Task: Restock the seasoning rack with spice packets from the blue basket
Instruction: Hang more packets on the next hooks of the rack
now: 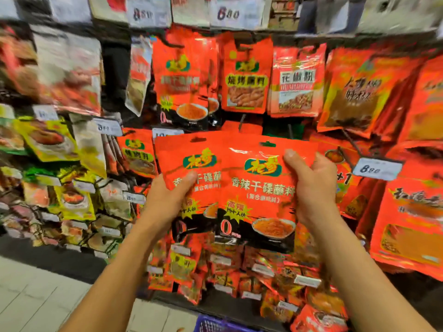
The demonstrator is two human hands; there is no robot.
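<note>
- Head view: holding two red spice packets [259,188] fanned in front of the seasoning rack [244,75]; left hand [167,197] gripping the rear packet, right hand [311,185] pinching the front one, thumbs on the faces.
- Matching the hanging packet [182,77] above; aligning hang holes with its peg, feeding singly.
- Blue basket [215,324] lying low, at the frame's bottom edge.

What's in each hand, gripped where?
Left hand pinches the left red packet at its lower left edge; right hand grips the right packet at its right edge.

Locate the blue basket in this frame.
In the head view, the blue basket shows only as a corner at the bottom edge, on the floor between the forearms, below the rack's lowest packets.
</note>
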